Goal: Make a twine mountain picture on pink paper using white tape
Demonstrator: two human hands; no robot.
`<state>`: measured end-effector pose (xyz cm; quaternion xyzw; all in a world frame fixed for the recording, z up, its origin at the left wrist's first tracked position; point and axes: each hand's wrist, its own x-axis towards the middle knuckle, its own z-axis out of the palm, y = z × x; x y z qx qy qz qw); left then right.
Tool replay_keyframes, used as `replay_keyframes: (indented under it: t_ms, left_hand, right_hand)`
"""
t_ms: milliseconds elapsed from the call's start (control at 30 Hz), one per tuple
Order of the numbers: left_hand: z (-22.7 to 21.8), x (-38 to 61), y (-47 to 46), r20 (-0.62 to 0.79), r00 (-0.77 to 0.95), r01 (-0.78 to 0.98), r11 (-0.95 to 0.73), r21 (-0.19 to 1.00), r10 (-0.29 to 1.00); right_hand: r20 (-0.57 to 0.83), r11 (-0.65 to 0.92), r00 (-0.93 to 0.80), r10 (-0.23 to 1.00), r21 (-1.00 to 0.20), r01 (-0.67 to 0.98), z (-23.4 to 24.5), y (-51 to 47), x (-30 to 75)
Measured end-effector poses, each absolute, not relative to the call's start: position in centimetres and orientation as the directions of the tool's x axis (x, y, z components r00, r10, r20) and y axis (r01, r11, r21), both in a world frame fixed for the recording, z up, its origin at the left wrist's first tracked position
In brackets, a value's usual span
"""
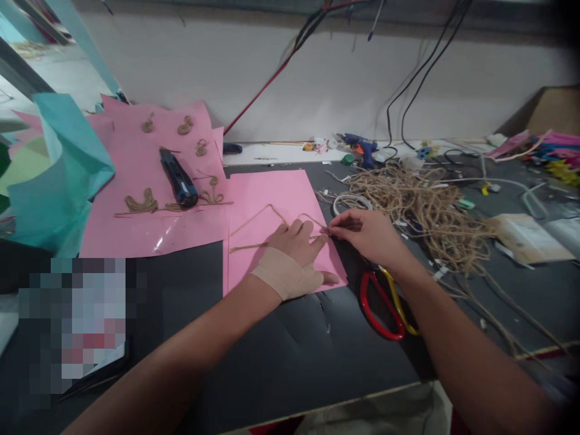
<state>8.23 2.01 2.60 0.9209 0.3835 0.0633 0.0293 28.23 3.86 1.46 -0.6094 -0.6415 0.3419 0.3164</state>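
Note:
My left hand point(296, 257), with a beige wrap around the palm, lies over a pink sheet point(267, 187). Its fingers are apart and press on a strand of jute twine point(248, 247) that runs beneath them. Another part of the twine bends into a peak above the fingers. At the sheet's right edge, my right hand point(357, 232) pinches the end of the twine between thumb and fingertips. Scissors with one red and one yellow handle point(383, 308) lie under my right forearm; their blades are hidden.
A larger pink sheet point(149, 232) at left bears a box cutter point(179, 178) and several twine shapes point(185, 125). Loose twine point(417, 205) is heaped at right. Behind it lies a blue glue gun point(362, 147). Cables point(272, 78) hang by the wall. A blurred-out object point(93, 314) sits at lower left.

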Motion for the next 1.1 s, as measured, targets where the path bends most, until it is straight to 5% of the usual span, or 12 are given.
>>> replay_keyframes:
  t_ms: [200, 700, 1100]
  left_hand:
    - [2.39, 8.13, 2.05, 0.108, 0.701, 0.698, -0.710, 0.099, 0.705]
    - [1.67, 7.83, 2.00, 0.150, 0.714, 0.684, -0.727, 0.055, 0.684]
    - [1.78, 7.92, 2.12, 0.143, 0.683, 0.717, -0.695, 0.058, 0.716]
  right_hand:
    - [0.085, 0.186, -0.173, 0.981, -0.652, 0.735, 1.38, 3.81, 28.38]
    - [0.037, 0.173, -0.225, 0.974, -0.765, 0.620, 1.54, 3.66, 28.21]
    - [0.110, 0.335, -0.339, 0.935, -0.595, 0.731, 2.33, 3.64, 28.48]
